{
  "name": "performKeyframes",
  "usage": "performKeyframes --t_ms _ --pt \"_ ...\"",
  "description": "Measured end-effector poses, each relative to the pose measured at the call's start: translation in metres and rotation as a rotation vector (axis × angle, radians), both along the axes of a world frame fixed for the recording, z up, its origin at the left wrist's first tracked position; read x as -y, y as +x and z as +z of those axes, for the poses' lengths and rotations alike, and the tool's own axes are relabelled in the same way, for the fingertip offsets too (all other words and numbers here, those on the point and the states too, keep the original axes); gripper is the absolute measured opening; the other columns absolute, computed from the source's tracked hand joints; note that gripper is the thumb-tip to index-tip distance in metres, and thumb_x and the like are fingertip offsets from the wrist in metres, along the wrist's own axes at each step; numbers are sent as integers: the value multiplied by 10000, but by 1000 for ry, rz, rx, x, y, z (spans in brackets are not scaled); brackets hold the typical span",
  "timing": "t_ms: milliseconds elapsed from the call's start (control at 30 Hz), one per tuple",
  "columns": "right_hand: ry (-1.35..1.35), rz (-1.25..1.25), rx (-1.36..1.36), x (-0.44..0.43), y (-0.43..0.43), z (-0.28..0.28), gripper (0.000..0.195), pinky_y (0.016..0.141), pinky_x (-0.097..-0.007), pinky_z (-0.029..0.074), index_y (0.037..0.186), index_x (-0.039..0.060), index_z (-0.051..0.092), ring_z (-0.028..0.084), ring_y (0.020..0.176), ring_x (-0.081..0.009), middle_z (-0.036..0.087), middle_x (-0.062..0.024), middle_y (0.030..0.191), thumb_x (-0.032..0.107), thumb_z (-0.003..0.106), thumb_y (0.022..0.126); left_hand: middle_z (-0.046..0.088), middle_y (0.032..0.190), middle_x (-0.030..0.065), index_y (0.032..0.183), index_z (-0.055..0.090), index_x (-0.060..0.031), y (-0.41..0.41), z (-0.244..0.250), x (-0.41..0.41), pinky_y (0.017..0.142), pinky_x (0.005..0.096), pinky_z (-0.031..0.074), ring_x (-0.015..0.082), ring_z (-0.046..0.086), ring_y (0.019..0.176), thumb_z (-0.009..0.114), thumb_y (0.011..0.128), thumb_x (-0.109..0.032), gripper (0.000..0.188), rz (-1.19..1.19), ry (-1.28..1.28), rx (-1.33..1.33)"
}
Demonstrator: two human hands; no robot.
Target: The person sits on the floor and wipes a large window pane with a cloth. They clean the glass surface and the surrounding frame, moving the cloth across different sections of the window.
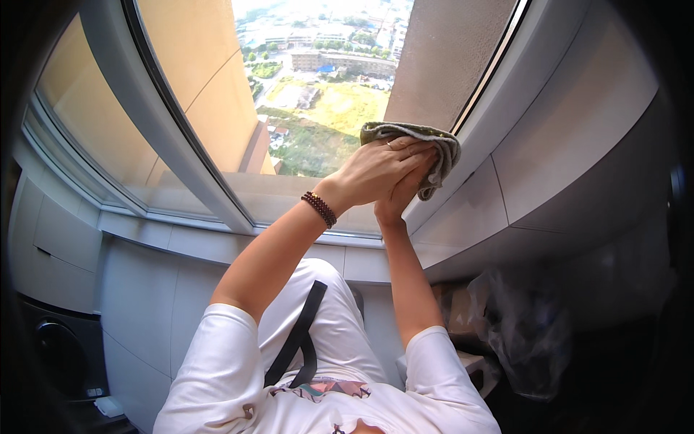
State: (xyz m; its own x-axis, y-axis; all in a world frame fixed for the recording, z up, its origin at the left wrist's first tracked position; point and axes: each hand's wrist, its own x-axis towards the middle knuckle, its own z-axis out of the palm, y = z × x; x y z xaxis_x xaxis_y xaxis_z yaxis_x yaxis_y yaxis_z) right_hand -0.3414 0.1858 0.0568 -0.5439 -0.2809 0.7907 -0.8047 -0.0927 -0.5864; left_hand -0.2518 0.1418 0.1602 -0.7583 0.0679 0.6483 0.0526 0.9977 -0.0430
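Observation:
My left hand [374, 168], with a ring on a finger and a beaded bracelet at the wrist, lies flat over a folded grey-green cloth [452, 152]. Partly beneath it, my right hand [409, 182] also presses on the cloth; its fingertips are hidden. The cloth rests against the lower right part of the window pane [325, 141], beside the right window frame [490, 114]. Both hands overlap, and the cloth's edge folds stick out above and to the right of them.
A tiled sill [211, 244] runs below the window. A white upright frame bar [179, 135] stands at the left. A clear plastic bag [520, 336] and a cardboard box [461, 309] lie at the lower right. A black front-loading washing machine [62, 352] is at the lower left.

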Motion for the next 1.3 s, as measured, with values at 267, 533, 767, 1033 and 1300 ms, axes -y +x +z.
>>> performKeyframes --t_ms 267,533,767,1033,1300 --pt "445 -145 -106 -17 -8 -129 754 1107 -594 123 1449 -87 165 123 1378 -538 150 -341 1498 389 485 960 646 1192 117 1158 622 -41 115 -79 -39 889 389 509 321 612 1060 582 835 39 335 161 627 -86" --pt "191 -249 -526 3 -39 29 895 1020 -609 242 1435 -107 165 363 1234 -550 332 -380 1354 382 632 849 601 1233 138 1082 674 -52 263 -152 -76 994 449 377 303 520 1163 708 799 -260 353 971 681 264" --pt "-42 -603 -778 7 -50 247 818 886 -596 329 1291 75 478 377 1153 -468 398 -283 1299 696 614 776 672 885 95 828 657 -81 273 -167 -61 900 429 397 279 582 1002 703 795 -222 152 940 728 258" --pt "221 -334 -854 0 -13 87 841 962 -633 229 1385 2 316 292 1231 -472 295 -320 1358 464 700 797 693 868 78 860 651 -108 287 -194 55 861 383 425 252 636 937 663 818 -134 51 1315 556 194" --pt "-46 -412 -950 14 -65 237 877 1079 -545 220 1428 -88 136 310 1284 -464 292 -325 1366 446 597 906 716 1039 83 987 732 -155 258 -186 41 962 418 381 242 670 1022 598 835 -105 209 1231 854 646"
